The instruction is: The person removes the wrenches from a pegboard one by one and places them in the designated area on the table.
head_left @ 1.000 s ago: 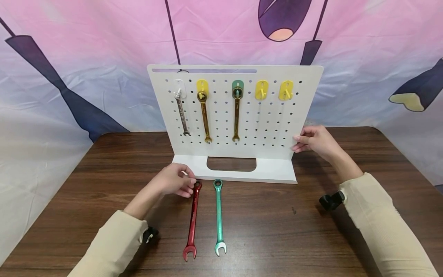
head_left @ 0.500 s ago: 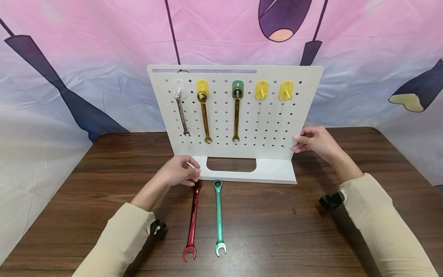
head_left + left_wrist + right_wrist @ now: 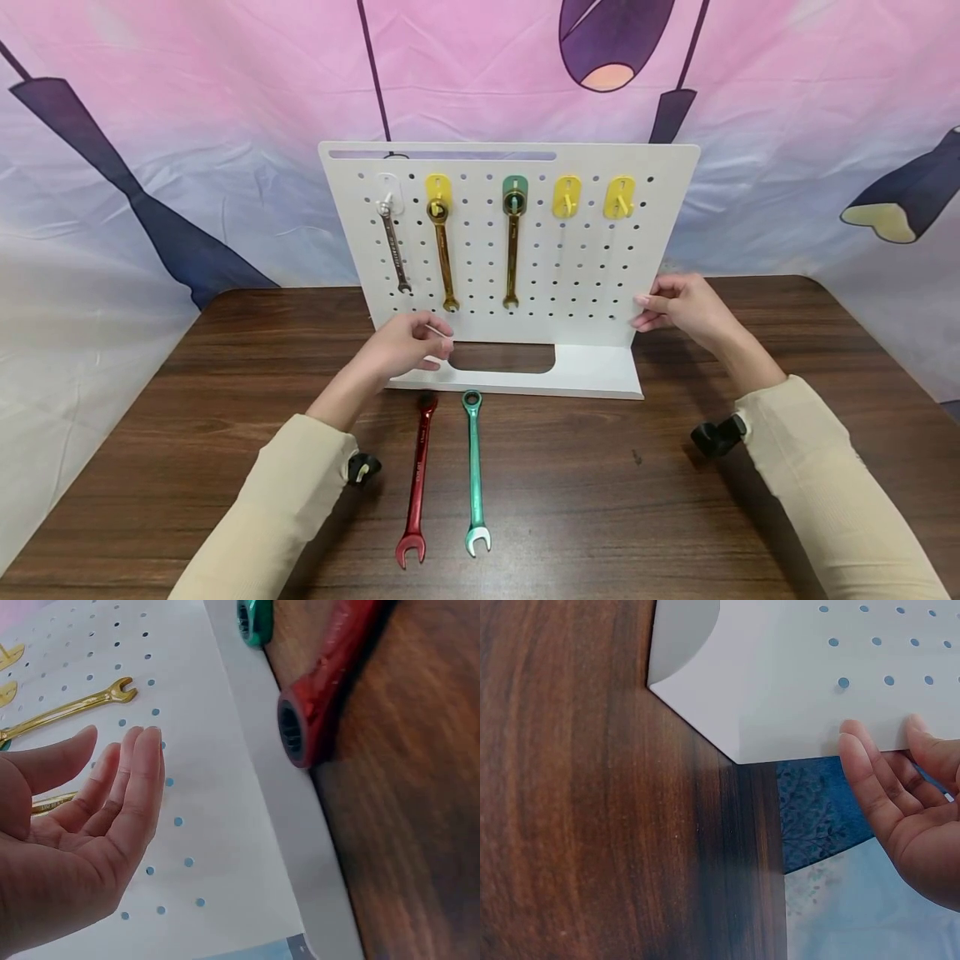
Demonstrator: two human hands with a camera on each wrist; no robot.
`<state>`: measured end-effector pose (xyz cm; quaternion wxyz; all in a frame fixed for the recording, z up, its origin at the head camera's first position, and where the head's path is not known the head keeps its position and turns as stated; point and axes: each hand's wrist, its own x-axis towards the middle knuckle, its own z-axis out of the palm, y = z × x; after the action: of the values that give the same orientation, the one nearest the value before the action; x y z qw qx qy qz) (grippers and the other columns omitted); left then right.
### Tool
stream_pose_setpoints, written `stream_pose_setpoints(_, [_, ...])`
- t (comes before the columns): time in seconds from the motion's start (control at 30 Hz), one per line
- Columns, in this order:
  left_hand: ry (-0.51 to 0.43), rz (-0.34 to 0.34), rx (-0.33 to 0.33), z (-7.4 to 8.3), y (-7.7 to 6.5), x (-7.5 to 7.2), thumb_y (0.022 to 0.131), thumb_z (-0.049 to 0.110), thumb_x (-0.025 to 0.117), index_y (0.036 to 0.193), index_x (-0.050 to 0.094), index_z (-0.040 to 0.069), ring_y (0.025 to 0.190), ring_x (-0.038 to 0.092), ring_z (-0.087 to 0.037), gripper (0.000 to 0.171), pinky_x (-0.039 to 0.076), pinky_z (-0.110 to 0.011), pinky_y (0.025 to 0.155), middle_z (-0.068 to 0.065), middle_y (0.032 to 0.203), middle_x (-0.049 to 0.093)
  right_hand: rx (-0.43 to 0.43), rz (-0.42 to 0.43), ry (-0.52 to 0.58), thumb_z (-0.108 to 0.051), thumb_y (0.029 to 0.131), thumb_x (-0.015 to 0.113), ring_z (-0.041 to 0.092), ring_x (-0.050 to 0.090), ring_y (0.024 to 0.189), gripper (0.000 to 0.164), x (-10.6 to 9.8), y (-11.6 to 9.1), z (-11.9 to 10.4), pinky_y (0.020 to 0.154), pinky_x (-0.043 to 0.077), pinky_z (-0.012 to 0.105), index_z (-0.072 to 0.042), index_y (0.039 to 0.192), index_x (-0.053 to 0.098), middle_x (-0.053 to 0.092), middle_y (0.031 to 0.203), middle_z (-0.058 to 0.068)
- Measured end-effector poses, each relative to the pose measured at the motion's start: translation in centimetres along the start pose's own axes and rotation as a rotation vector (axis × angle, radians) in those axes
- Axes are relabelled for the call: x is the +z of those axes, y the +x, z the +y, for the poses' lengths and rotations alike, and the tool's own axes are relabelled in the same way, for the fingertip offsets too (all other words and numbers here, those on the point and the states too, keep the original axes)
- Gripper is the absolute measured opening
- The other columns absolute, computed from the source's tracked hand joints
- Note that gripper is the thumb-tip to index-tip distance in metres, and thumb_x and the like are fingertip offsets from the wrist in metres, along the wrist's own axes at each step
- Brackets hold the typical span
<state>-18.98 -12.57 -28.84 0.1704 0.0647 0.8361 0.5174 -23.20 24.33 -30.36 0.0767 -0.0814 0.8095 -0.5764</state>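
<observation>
A white pegboard [image 3: 585,275] stands on the table. My left hand [image 3: 412,343] hovers in front of its lower left part, fingers loosely bent, thumb apart and nothing held. My right hand [image 3: 682,308] holds the board's right edge, thumb and fingertips at the rim. On the table before the board lie a red wrench [image 3: 417,483] and a green wrench [image 3: 475,475], ring ends toward the base. Three wrenches hang on hooks: a small silver wrench [image 3: 394,250], a gold wrench [image 3: 444,258] and another gold wrench [image 3: 512,258].
Two yellow hooks, one left [image 3: 567,197] and one right [image 3: 619,197], carry nothing. The board's base [image 3: 592,375] has a cut-out in the middle. A printed cloth [image 3: 225,167] hangs behind the wooden table [image 3: 585,500].
My left hand has moved up and to the right, from beside the red wrench's ring end to the lower part of the board. My right hand and the wrenches have stayed put.
</observation>
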Motion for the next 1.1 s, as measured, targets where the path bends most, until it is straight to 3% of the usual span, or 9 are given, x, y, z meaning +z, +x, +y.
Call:
stream_pose_setpoints(0.4, [0.008, 0.048, 0.105, 2.2, 1.3, 0.7, 0.092, 0.003, 0.052, 0.118, 0.05, -0.006, 0.1, 0.055, -0.034, 0.027, 0.053, -0.036, 0.082, -0.022, 0.105, 0.056, -0.004, 0.002, 0.007, -0.005, 0.091, 0.055, 0.019, 0.066, 0.069, 0.026, 0.1, 0.0, 0.0, 0.071, 0.056, 0.037, 0.019, 0.098, 0.049, 0.067, 0.079, 0.011])
stream_pose_setpoints(0.63, [0.029, 0.07, 0.158, 3.2, 2.1, 1.1, 0.092, 0.005, 0.053, 0.119, 0.05, -0.003, 0.101, 0.055, -0.027, 0.028, 0.053, -0.03, 0.08, -0.019, 0.108, 0.057, 0.0, 0.004, -0.008, -0.007, 0.091, 0.055, 0.019, 0.067, 0.07, 0.028, 0.0, 0.0, 0.0, 0.072, 0.056, 0.038, 0.019, 0.101, 0.049, 0.067, 0.082, 0.011])
stream_pose_setpoints(1.1, [-0.024, 0.109, 0.244, 5.9, 3.2, 1.8, 0.092, 0.006, 0.054, 0.123, 0.049, 0.003, 0.103, 0.055, -0.022, 0.032, 0.051, -0.029, 0.083, -0.014, 0.115, 0.056, -0.007, 0.002, -0.007, -0.006, 0.091, 0.055, 0.019, 0.067, 0.07, 0.028, 0.0, 0.0, 0.0, 0.07, 0.056, 0.037, 0.019, 0.101, 0.049, 0.067, 0.084, 0.01])
